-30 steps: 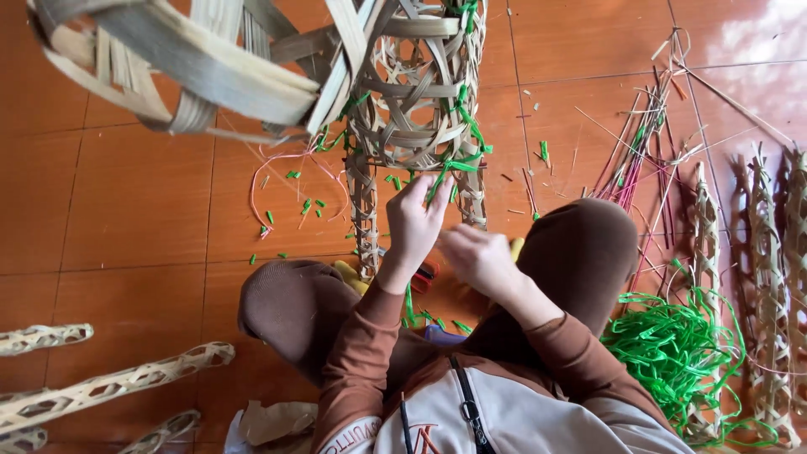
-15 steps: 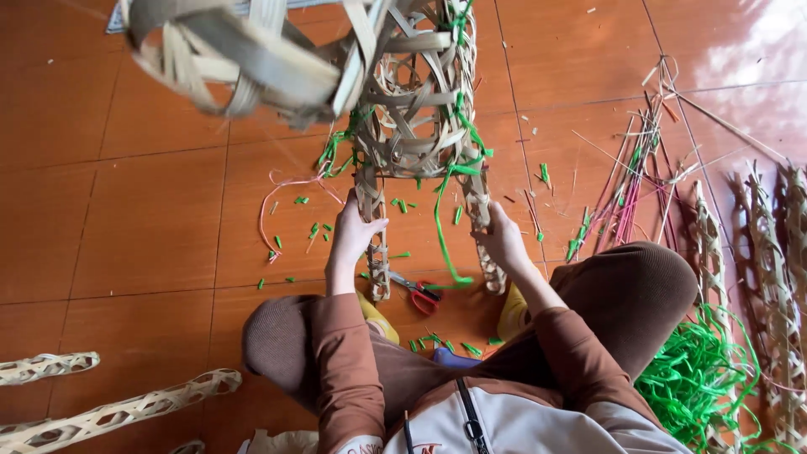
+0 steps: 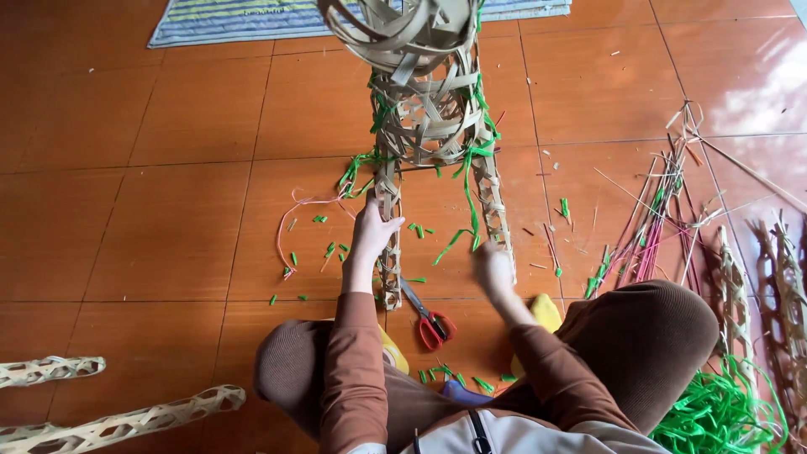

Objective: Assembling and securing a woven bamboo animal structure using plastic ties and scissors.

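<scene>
Red-handled scissors [image 3: 430,319] lie near, between the knees. Left hand [image 3: 371,235] clasps the left leg [image 3: 388,244] of the woven bamboo frame [image 3: 424,101]; right hand [image 3: 493,267], blurred, fingers unreadable, sits at the right leg [image 3: 493,202]. Striped mat [image 3: 252,17] far back.

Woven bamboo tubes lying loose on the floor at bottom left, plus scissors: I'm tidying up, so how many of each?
Woven bamboo tubes at bottom left: 2
Red-handled scissors: 1
Total: 3

Head camera looks steeply down, close above the tiled floor [image 3: 168,227].
</scene>
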